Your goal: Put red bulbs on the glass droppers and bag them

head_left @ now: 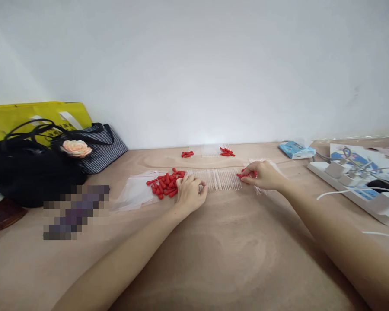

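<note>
The step in hand looks like handling small red bulb-ended pieces [164, 185], heaped left of a row of thin translucent sticks [222, 179] on the brown wood-grained tabletop [214, 242]. The right hand [265, 175] pinches red pieces at the row's right end; whether the left hand [190, 192], at its left end, grips anything, I cannot tell. The next move seemingly calls for light fingertip control, leaving the row undisturbed.

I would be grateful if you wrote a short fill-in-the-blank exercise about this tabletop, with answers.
1. The largest heap of small pieces lies to the ____ of the row of thin sticks.
2. The person's right hand pinches something coloured ____.
3. The tall bag behind the striped bag is mainly coloured ____.

Missing words: left; red; yellow.
</note>
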Demonstrator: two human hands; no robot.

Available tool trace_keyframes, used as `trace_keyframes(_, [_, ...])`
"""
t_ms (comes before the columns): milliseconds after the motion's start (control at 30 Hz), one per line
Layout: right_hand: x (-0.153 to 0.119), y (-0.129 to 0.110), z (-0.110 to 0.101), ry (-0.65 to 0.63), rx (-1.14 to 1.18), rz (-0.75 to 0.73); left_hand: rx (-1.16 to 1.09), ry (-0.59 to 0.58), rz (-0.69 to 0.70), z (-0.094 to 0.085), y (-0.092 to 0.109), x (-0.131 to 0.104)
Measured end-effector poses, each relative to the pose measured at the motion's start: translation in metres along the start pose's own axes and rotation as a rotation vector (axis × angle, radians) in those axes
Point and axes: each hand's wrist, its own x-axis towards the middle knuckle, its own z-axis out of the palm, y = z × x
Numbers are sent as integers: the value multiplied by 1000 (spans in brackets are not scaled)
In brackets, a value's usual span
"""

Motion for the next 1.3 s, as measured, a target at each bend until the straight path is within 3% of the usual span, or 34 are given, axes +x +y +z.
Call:
trace_keyframes(100, [-10,-26,13,-7,220,-198,35,-63,-100,6,11,24])
trace_keyframes(233, [-26,-50,33,-45,246,-382,82,-168,-206,17,24,48])
trace_keyframes(567, [-30,-48,49,-2,292,-346,184,-278,-398,33,37,71])
trace_keyframes(867, [-29,-55,55,57,220,-301,184,-325,-435,38,39,82])
trace_keyframes(967, [-29,-54,56,68,218,-308,164,-327,-413,34,40,84])
trace_keyframes(1067, [-29,-54,56,77,194,-302,124,-324,-331,18,36,76])
trace_keyframes(1200, [-30,-57,54,104,149,-257,23,-330,-98,-15,23,44])
trace_keyframes(1300, [-29,-60,54,106,136,-234,-46,-286,113,-30,5,12])
